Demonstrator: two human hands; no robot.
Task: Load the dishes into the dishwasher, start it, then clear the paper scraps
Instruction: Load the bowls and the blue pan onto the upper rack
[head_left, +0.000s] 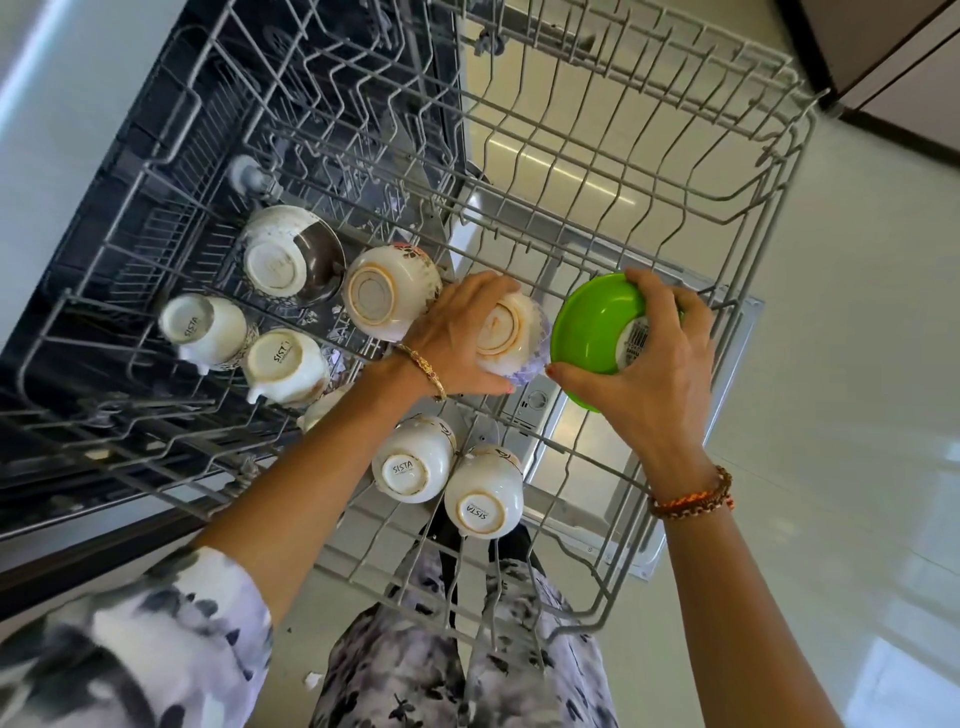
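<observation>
Left hand (457, 332) grips an upturned cup (511, 332); right hand (654, 358) grips a green bowl (592, 322), mid-rack (769, 171).

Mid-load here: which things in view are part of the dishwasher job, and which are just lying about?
Part of the job:
- green bowl, gripped by the right hand
- white cup, held upside down by the left hand
- upturned cups already in the upper rack
- paper scrap on the floor, for later clearing

Just lying about:
- wooden cabinet, top right
</observation>
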